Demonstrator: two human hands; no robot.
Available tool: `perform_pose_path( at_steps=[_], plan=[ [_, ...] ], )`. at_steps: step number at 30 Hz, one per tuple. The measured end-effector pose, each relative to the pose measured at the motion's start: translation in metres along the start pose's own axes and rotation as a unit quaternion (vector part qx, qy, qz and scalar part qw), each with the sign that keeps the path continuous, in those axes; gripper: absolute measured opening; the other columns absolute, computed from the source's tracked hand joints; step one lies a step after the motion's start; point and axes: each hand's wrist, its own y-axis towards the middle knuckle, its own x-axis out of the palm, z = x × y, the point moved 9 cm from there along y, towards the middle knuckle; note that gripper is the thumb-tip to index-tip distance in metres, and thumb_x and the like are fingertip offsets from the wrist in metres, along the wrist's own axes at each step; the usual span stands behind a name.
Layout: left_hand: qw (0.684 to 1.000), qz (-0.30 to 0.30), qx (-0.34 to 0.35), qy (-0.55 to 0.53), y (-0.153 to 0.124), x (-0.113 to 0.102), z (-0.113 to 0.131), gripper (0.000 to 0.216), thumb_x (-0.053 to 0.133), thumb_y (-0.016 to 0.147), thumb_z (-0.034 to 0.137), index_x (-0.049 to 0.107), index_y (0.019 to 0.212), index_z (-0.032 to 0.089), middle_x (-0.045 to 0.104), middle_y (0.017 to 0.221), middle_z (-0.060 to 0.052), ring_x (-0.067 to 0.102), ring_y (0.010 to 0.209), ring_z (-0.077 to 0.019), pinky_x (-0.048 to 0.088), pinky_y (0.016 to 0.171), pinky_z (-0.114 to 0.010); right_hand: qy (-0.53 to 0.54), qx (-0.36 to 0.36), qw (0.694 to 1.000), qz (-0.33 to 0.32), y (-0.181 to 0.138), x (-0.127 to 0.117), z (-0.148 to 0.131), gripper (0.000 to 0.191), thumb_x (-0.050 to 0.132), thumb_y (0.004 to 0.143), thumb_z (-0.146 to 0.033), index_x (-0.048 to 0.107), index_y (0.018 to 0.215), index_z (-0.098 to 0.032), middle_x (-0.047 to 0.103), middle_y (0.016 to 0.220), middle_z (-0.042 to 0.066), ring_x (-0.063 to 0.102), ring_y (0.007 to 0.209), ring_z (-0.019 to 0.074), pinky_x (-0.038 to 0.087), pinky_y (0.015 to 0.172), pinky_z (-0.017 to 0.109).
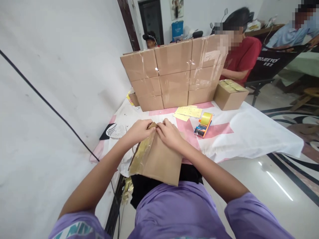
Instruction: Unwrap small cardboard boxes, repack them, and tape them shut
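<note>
A brown cardboard box (161,159) is tilted against my body at the near edge of the table, with a strip of shiny tape (141,156) along its left side. My left hand (141,130) grips its far corner, fingers curled over the edge. Close beside it, my right hand (169,133) is closed on the same far edge, and the two hands almost touch. The fingertips partly hide what they press on. To the right of my right hand lies an orange and blue tape dispenser (204,124) carrying a roll of yellowish tape.
A wall of stacked cardboard boxes (174,74) stands at the table's back. Another box (230,94) sits at its right. Yellow paper sheets (188,112) and a white perforated piece (116,130) lie on the cloth. A person in red (245,56) sits behind; a wall (50,99) borders the left.
</note>
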Motion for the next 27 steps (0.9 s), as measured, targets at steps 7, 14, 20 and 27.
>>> perform_pose_path(
  at_steps=[7,14,20,27],
  plan=[
    [0.996,-0.063,0.032,0.054,0.005,0.02,-0.011,0.022,0.047,0.09,0.028,0.061,0.074,0.022,0.068,0.074,-0.004,0.06,0.07,-0.0216,0.035,0.062,-0.029,-0.015,-0.018,0.997,-0.074,0.014,0.03,0.001,0.03,0.034,0.105,-0.028,0.061,0.111,-0.018,0.07,0.102,0.011,0.065,0.089,0.0253,0.041,0.076,0.034],
    [0.996,0.033,0.05,-0.069,-0.014,0.022,-0.021,0.026,0.045,0.095,0.036,0.067,0.09,0.022,0.065,0.069,0.001,0.058,0.064,-0.0163,0.038,0.063,-0.026,0.078,-0.044,0.991,-0.101,0.019,0.029,0.019,0.035,0.032,0.106,-0.038,0.064,0.108,-0.024,0.073,0.104,0.006,0.065,0.095,0.0235,0.037,0.072,0.029],
    [0.982,0.1,0.016,-0.162,-0.022,0.031,-0.032,0.028,0.05,0.094,0.04,0.07,0.093,0.02,0.069,0.077,0.001,0.06,0.07,-0.0151,0.042,0.065,-0.024,0.163,-0.091,0.976,-0.111,0.018,0.027,0.018,0.029,0.038,0.104,-0.035,0.065,0.106,-0.024,0.072,0.102,0.003,0.062,0.092,0.0208,0.036,0.074,0.027],
    [0.968,0.191,0.0,-0.164,-0.039,0.029,-0.031,0.027,0.047,0.095,0.035,0.068,0.09,0.018,0.067,0.073,0.0,0.058,0.065,-0.0134,0.043,0.063,-0.023,0.185,-0.103,0.971,-0.111,0.02,0.028,0.019,0.026,0.041,0.102,-0.031,0.065,0.098,-0.022,0.071,0.095,0.002,0.06,0.087,0.0184,0.035,0.074,0.025]
  ],
)
